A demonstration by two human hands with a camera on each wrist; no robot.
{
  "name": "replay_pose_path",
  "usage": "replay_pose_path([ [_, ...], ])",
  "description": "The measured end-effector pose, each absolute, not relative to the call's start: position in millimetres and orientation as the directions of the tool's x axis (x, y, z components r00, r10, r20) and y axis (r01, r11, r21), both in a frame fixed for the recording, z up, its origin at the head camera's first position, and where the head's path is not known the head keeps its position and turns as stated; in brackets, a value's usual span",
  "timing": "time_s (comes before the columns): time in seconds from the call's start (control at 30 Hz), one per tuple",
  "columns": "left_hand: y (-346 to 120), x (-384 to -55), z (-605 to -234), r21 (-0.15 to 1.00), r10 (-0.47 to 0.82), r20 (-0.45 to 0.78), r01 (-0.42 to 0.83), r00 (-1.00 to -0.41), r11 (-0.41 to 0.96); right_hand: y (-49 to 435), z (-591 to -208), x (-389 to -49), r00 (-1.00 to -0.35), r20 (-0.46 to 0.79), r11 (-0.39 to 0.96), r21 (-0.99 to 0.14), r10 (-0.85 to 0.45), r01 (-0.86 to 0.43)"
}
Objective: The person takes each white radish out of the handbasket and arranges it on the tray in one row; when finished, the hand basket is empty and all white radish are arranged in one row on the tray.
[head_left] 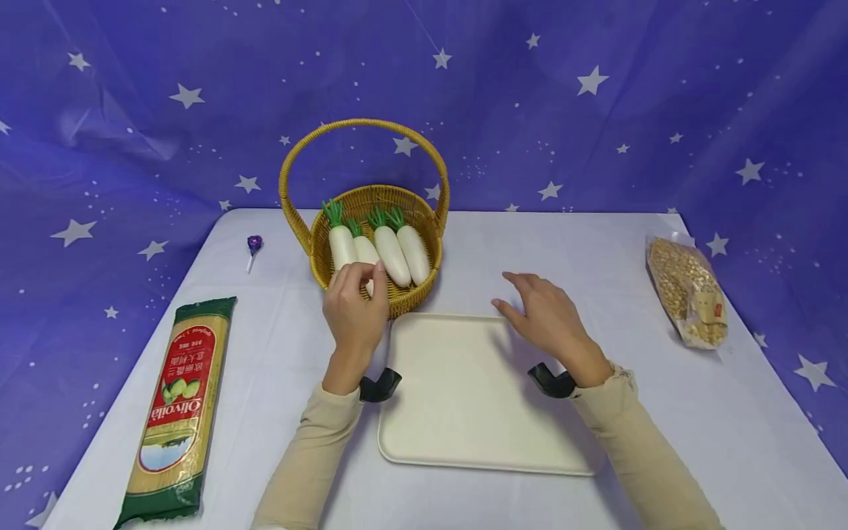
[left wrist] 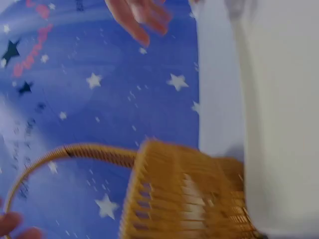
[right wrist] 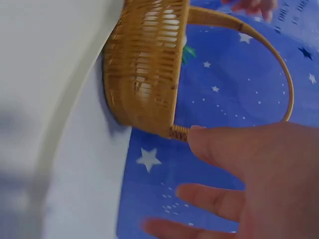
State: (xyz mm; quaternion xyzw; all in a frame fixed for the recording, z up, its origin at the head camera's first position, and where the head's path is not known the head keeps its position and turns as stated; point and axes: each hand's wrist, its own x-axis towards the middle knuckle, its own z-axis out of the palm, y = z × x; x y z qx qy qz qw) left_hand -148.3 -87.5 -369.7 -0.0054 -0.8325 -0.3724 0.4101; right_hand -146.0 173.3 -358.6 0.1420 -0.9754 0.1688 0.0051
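Note:
A round wicker basket [head_left: 409,300] with a tall arched handle stands behind a cream tray [head_left: 490,397]. Inside it lie several white radishes [head_left: 392,256] with green tops. My left hand [head_left: 356,305] hovers before the basket's front rim, fingers loosely bent and holding nothing; it covers part of the radishes. In the left wrist view only its fingertips [left wrist: 12,226] show, apart from the basket's wall [left wrist: 169,184]. Over the tray's back right part hangs my right hand [head_left: 548,315], fingers spread and nothing in them. The right wrist view shows its thumb [right wrist: 219,144] apart from the basket [right wrist: 139,84].
On the left lie a spaghetti packet [head_left: 179,412] and a purple lollipop [head_left: 255,243]. A clear bag of grains [head_left: 685,291] lies near the right edge. Behind the white-covered table [head_left: 291,442] hangs a blue star-patterned cloth [head_left: 503,110].

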Motion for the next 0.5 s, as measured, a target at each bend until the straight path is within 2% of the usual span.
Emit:
replay_pose_path([
  [0.1, -98.3, -152.3, -376.9, 0.669, -0.429, 0.708, 0.338, -0.561, 0.662, 171.9, -364.7, -145.7, -0.962, 0.020, 0.854, -0.456, -0.272, -0.251],
  [0.2, -110.8, -158.0, -386.2, 0.750, -0.540, 0.646, 0.315, -0.539, 0.582, 168.9, -375.9, -145.8, -0.961, -0.005, 0.777, -0.590, -0.278, -0.221],
  [0.33, -125.7, -164.3, -405.1, 0.844, -0.624, 0.520, 0.238, -0.584, 0.480, 164.5, -396.4, -142.9, -0.961, -0.008, 0.666, -0.723, -0.276, -0.185],
  [0.5, -136.3, -171.7, -433.3, 0.901, -0.641, 0.414, 0.189, -0.646, 0.392, 154.3, -418.8, -138.9, -0.968, 0.022, 0.502, -0.852, -0.249, -0.149],
])
